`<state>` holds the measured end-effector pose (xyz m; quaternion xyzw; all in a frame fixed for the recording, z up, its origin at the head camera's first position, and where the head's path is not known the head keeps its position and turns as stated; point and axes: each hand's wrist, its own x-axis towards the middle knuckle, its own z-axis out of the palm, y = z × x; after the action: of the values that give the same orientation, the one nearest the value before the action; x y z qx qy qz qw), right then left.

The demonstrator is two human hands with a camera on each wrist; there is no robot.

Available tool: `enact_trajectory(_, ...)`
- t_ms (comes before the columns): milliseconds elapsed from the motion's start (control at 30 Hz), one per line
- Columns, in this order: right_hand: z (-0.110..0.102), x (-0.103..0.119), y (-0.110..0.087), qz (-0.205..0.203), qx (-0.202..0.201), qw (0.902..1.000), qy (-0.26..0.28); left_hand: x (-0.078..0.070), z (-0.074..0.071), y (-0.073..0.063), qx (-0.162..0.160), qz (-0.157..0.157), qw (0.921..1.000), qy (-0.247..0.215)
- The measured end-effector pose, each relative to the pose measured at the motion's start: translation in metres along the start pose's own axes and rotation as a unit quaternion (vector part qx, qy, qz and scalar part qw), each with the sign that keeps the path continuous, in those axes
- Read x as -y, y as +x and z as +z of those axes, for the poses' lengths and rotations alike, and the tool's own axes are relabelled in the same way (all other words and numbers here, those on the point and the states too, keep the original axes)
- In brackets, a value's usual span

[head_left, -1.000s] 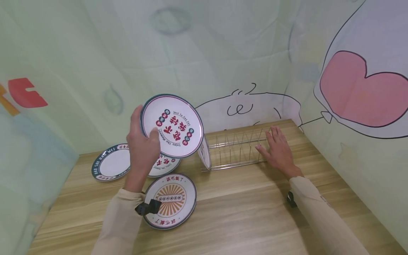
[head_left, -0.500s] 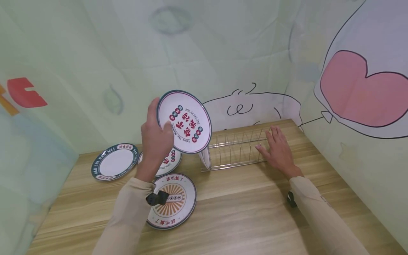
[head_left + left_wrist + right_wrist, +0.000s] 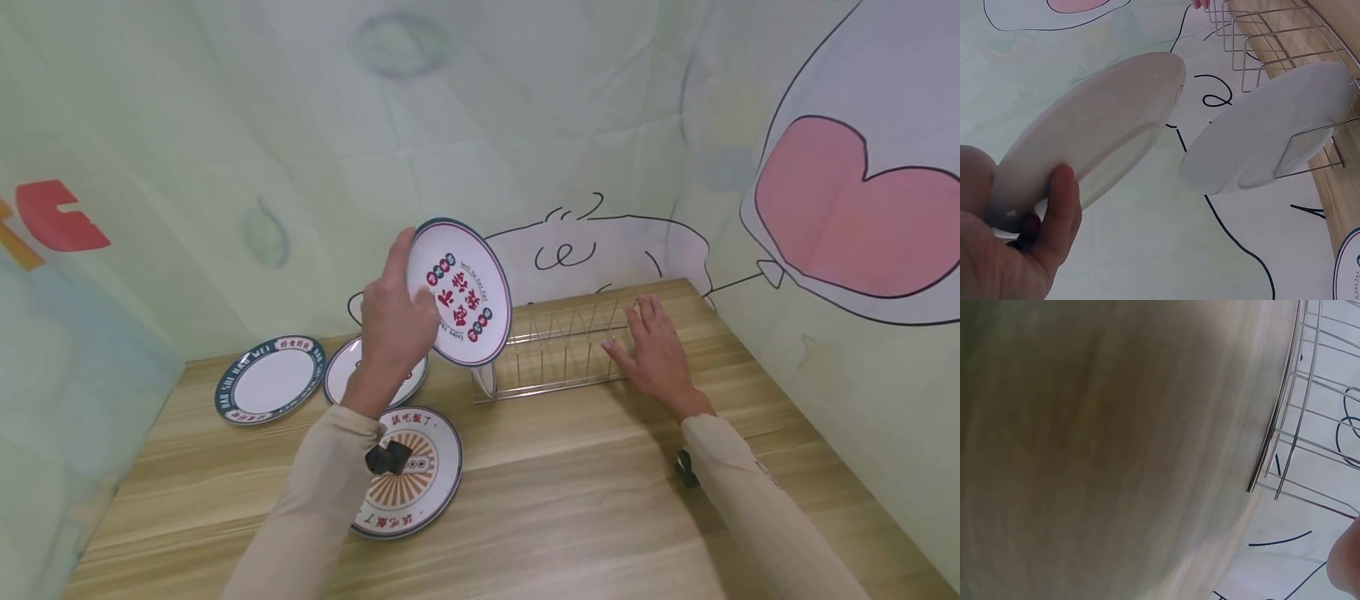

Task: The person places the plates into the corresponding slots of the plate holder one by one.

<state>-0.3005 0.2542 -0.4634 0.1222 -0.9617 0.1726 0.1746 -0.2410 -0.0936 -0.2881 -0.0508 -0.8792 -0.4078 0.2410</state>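
Observation:
My left hand [image 3: 393, 329] grips a white plate [image 3: 463, 292] with a green rim and red characters by its left edge, thumb on the printed face. This plate is tilted above the left end of a wire dish rack [image 3: 562, 387]. In the left wrist view, my fingers [image 3: 1063, 194] press its plain white back. Another plate [image 3: 1266, 131] stands in the rack's leftmost slot, mostly hidden in the head view. At the rack's right end, my right hand [image 3: 658, 358] rests on the wires with fingers extended. One fingertip [image 3: 1344, 556] shows in the right wrist view.
Three plates lie on the wooden table [image 3: 570, 500], left of the rack: a blue-rimmed plate [image 3: 273, 383], a plate [image 3: 343, 367] partly behind my left hand, and a sunburst plate [image 3: 420, 500] nearer me. A printed cloth [image 3: 300, 167] hangs close behind the rack.
My left hand has carried the plate rightward to the rack's left end, and the plate has turned more edge-on. My right hand has stayed at the rack's right end.

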Motion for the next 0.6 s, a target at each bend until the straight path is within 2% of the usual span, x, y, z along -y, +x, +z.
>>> enact_trajectory(200,-0.001,0.002,-0.001,0.001,-0.002,1.0,-0.004,-0.004,0.006,0.006,0.013,0.023,0.9995,0.018)
enact_trajectory(467,-0.002,0.002,-0.001,0.001,-0.007,0.9999,-0.01,-0.01,0.014,0.012,0.05,-0.005,0.9978,0.044)
enact_trajectory(600,0.0,0.001,-0.001,0.002,-0.002,1.0,-0.009,-0.009,0.017,0.012,0.057,0.0,0.997,0.053)
